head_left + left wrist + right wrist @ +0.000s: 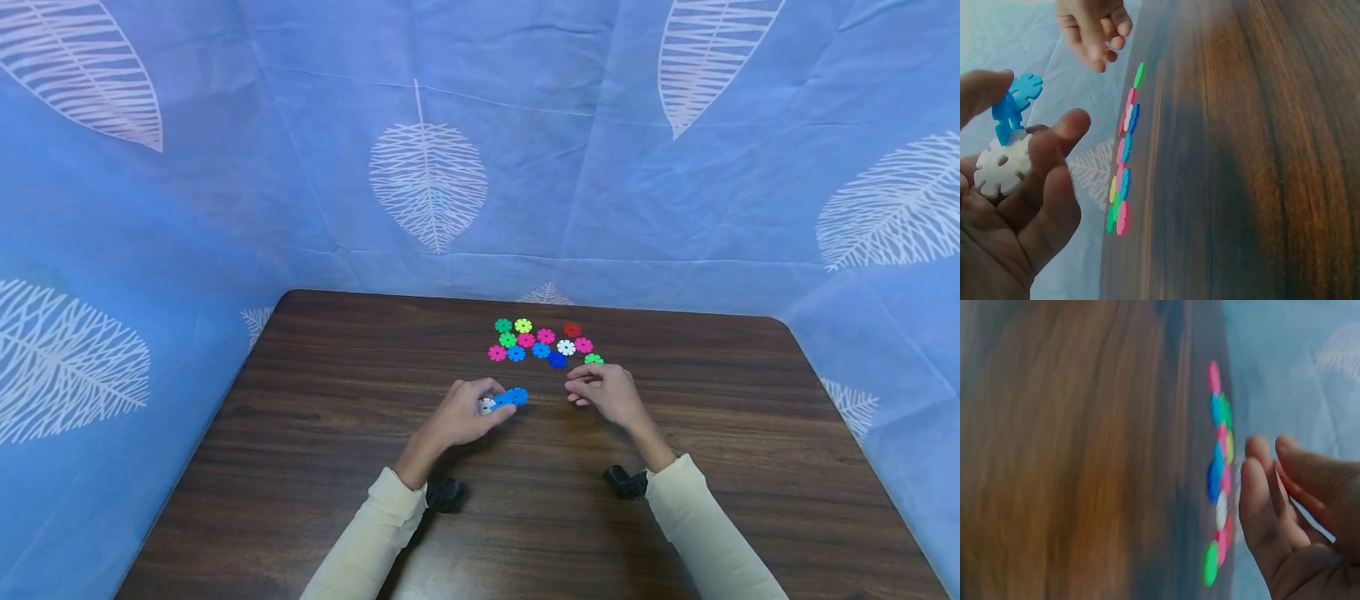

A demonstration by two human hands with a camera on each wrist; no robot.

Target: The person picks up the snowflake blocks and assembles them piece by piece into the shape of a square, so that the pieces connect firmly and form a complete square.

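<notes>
My left hand (459, 414) holds a small joined piece of notched plastic discs above the table. A white disc (1004, 164) lies against its fingers, and blue discs (1025, 87) slot upward from it near the thumb. To the right, my right hand (613, 394) hovers over the table with its fingers loosely bent; no disc shows between the fingertips (1255, 472) and thumb. Just beyond it lies a green disc (594, 359), partly covered by the hand in the head view. A white disc (566, 347) and a dark blue disc (557, 360) are close by.
Several more loose discs, pink (497, 353), red (572, 330), yellow (523, 326) and others, lie flat in a cluster toward the back of the brown wooden table (337, 433). A blue cloth (300, 183) with white leaf prints hangs behind and beside the table.
</notes>
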